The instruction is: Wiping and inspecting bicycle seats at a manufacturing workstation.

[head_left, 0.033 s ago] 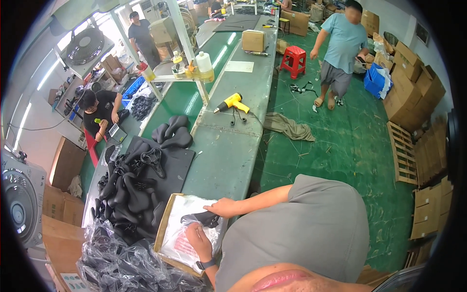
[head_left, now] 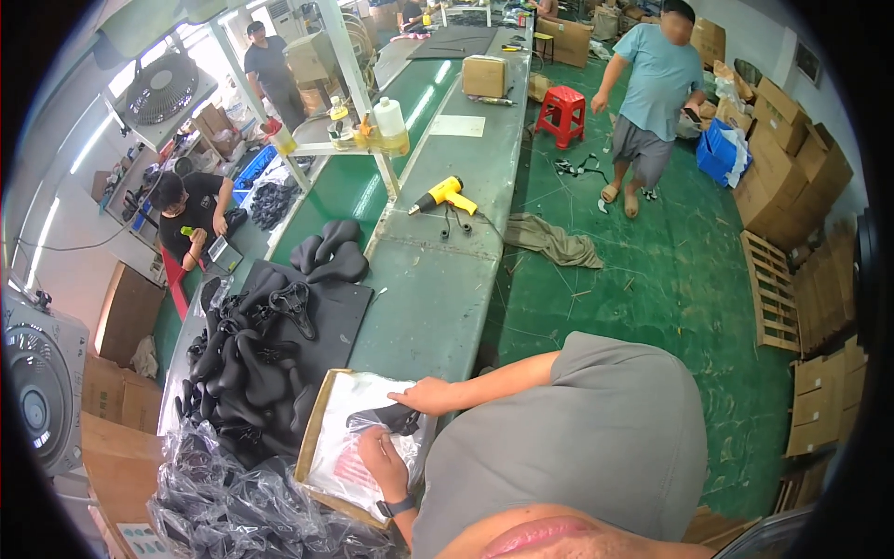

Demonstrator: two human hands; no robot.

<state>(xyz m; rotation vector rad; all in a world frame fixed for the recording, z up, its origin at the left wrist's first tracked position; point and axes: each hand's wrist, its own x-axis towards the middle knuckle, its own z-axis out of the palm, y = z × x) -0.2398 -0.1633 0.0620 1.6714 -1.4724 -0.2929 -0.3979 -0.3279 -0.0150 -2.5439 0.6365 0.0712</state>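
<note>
A black bicycle saddle [head_left: 400, 420] lies over a shallow cardboard box [head_left: 317, 430], its left part looking greyish under a clear plastic bag [head_left: 359, 421]. From below, my left hand [head_left: 376, 455], with a dark watch on its wrist, closes against the saddle through the film. My right hand [head_left: 425, 396] is above the saddle with its fingers together, pinching what looks like the bag's edge. White plastic sheets with red print [head_left: 350, 466] fill the box. Part of the saddle is hidden beneath my hands.
Bare black saddles [head_left: 256, 368] are heaped left of the box, and bagged ones [head_left: 233, 498] lie below. A yellow heat gun [head_left: 445, 196] rests farther up the bench [head_left: 419, 289]. One person [head_left: 652, 93] stands across the green floor; another [head_left: 191, 210] sits beyond the bench.
My hands stay almost in place over the box, with the saddle shifting only slightly. The person standing at the right has moved a hand a little, and a dark object shows in it.
</note>
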